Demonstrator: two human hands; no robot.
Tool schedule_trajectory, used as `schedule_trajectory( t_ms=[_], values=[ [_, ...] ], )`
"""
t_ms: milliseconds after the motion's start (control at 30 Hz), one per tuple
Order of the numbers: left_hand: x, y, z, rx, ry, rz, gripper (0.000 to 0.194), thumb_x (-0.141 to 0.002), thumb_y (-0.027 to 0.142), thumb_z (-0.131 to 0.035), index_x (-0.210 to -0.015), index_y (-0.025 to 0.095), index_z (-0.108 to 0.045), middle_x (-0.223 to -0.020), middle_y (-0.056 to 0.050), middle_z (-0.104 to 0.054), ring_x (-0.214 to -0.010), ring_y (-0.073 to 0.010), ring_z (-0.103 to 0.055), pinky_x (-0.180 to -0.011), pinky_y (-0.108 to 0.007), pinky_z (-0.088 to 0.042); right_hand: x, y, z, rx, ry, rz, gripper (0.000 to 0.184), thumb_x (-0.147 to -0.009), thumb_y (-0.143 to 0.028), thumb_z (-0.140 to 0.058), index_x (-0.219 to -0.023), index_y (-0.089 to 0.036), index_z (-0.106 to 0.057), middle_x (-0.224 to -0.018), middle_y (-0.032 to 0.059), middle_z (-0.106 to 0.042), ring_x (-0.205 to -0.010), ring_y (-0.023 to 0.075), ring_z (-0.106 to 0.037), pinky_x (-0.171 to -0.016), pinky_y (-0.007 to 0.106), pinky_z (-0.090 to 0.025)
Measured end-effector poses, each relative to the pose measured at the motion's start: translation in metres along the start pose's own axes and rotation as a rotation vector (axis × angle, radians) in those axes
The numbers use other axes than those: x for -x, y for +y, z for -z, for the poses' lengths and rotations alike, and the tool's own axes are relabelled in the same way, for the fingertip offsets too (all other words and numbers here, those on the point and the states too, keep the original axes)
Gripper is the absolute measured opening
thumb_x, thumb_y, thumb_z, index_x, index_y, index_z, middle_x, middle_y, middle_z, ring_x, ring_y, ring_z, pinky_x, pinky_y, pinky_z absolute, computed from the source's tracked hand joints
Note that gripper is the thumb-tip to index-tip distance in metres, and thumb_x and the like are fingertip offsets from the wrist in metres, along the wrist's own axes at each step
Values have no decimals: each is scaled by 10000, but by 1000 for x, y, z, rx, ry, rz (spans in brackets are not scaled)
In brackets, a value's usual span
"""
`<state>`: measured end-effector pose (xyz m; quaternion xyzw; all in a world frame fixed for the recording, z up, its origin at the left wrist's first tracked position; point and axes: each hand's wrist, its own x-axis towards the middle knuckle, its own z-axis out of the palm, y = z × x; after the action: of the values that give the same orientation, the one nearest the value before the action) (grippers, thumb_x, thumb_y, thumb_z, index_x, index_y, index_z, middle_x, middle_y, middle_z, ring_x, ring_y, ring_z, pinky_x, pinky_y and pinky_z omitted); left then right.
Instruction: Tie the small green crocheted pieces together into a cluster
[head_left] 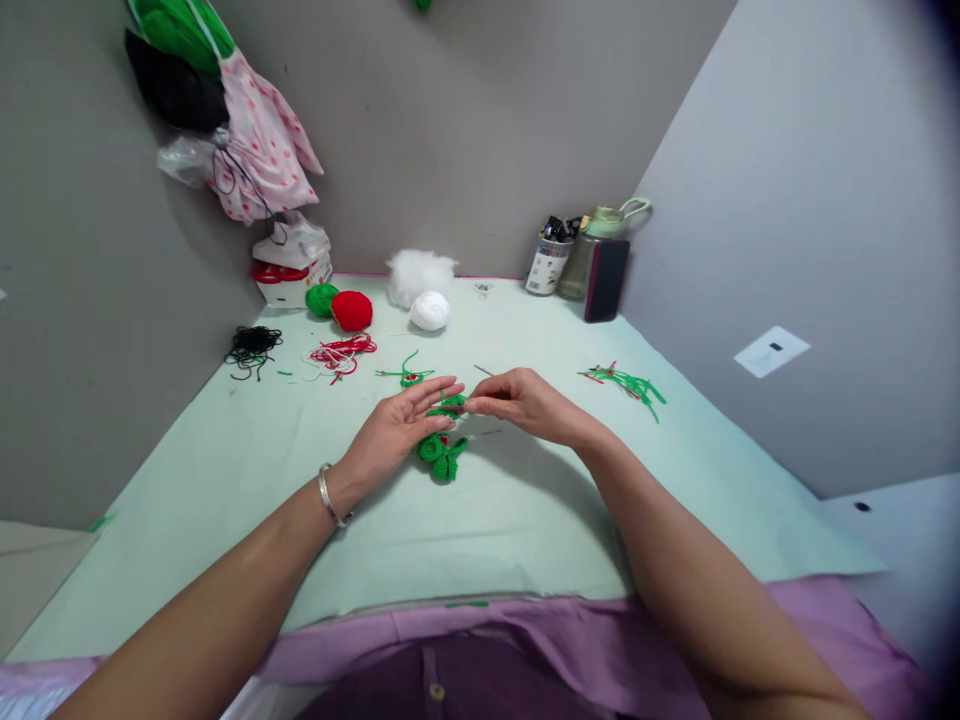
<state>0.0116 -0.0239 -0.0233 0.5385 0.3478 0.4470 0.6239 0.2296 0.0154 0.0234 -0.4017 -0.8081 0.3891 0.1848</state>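
Note:
My left hand [394, 430] holds a green crocheted piece [452, 402] between its thumb and fingers. At the edge of that piece, my right hand [529, 405] is closed in a pinch; whatever lies between its fingertips is too small to make out. Just below my left thumb are curled green crocheted parts [442, 458] with a bit of red. Beyond my left fingers lies a small green and red crocheted piece [412, 379] with loose yarn ends. A thin metal tool [487, 433] shows under my right hand, and another thin stick [484, 370] shows behind it.
Red yarn [352, 311], green yarn [322, 300], white yarn [430, 311] and white stuffing [420, 277] stand at the back. Black strands [253, 347] and red-white strands [343, 352] lie left, green pieces [630, 385] right. A phone [607, 281] leans by a bottle [581, 262] and pen cup [547, 265].

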Motion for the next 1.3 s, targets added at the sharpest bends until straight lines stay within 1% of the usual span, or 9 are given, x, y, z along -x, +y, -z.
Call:
schedule_trajectory(
  t_ms=[267, 567, 867, 1000, 1200, 1300],
  values=[
    [0, -1, 2, 3, -8, -5, 582, -836, 241, -728, -1395, 215, -566, -1492, -123, -554, -1459, -330, -406, -1095, -462, -488, -1, -1, -1, 28, 19, 6, 519, -906, -612, -550, -698, -143, -627, -624, -38, -339, -603, 98, -275, -544, 257, -225],
    [-1, -1, 3, -4, -14, -8, 592, -836, 251, -737, -1400, 214, -560, -1508, -122, -537, -1467, -322, -394, -1094, -447, -489, -2, 3, -1, 23, 16, 7, 516, -907, -609, -551, -734, -135, -662, -621, -38, -344, -602, 99, -275, -546, 256, -227],
    [1, 2, 1, -14, 12, -4, 578, -841, 261, -728, -1393, 208, -565, -1507, -141, -534, -1442, -335, -429, -1067, -450, -500, -3, 2, -4, -5, 21, 1, 524, -898, -629, -550, -723, -142, -634, -618, -43, -334, -595, 98, -267, -543, 259, -223],
    [0, 1, 2, -9, 7, -5, 584, -839, 250, -729, -1396, 211, -559, -1500, -141, -541, -1452, -327, -414, -1063, -440, -498, -4, 5, -5, 2, 13, 26, 495, -906, -596, -558, -700, -148, -604, -625, -47, -324, -598, 96, -265, -545, 256, -216],
    [0, -1, 3, -14, 3, -6, 599, -834, 253, -738, -1401, 210, -551, -1504, -139, -538, -1454, -329, -411, -1076, -442, -487, -4, 7, -6, 15, 17, 26, 450, -934, -537, -543, -825, -133, -708, -617, -45, -356, -590, 96, -282, -545, 252, -221],
    [0, 0, 3, -2, 1, -4, 611, -832, 254, -743, -1407, 202, -543, -1508, -149, -530, -1446, -335, -423, -1060, -439, -500, -4, 8, -7, 26, 27, 24, 454, -929, -534, -552, -795, -127, -699, -615, -45, -369, -594, 94, -282, -548, 253, -220]
  ],
)
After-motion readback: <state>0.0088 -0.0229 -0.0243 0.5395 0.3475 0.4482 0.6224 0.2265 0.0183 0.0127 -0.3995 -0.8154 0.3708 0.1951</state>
